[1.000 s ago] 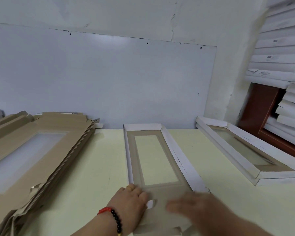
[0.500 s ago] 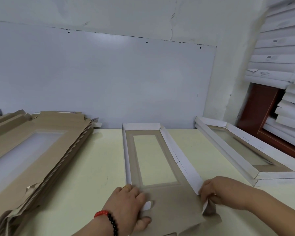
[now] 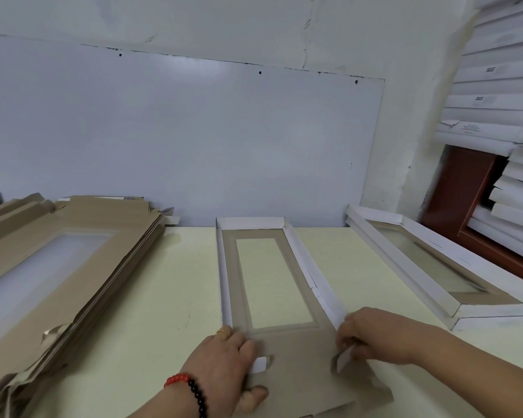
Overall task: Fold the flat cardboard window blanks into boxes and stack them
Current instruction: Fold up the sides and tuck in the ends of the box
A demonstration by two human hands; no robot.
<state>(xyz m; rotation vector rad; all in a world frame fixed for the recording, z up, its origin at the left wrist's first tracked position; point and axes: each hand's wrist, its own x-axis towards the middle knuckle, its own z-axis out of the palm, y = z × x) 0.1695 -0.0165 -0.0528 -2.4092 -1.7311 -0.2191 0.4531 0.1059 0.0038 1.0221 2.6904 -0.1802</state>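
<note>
A half-folded window box (image 3: 242, 285) lies lengthwise in the middle of the pale yellow table (image 3: 169, 291); its far end and both long white sides stand up, its near brown end flap lies flat. My left hand (image 3: 224, 366) rests on the near left corner, fingers curled round a small white tab. My right hand (image 3: 375, 336) pinches the white tab at the near end of the right side wall. A pile of flat brown window blanks (image 3: 58, 267) lies at the left. A stack of finished white boxes (image 3: 429, 267) sits at the right.
A white board (image 3: 178, 140) leans on the wall behind the table. Many white folded boxes (image 3: 501, 95) are stacked on shelves at the far right, beside a red-brown frame (image 3: 462, 188).
My right hand came from over the near flap to the right side wall, took its end tab and turned it inward. My left hand has stayed on the near left corner.
</note>
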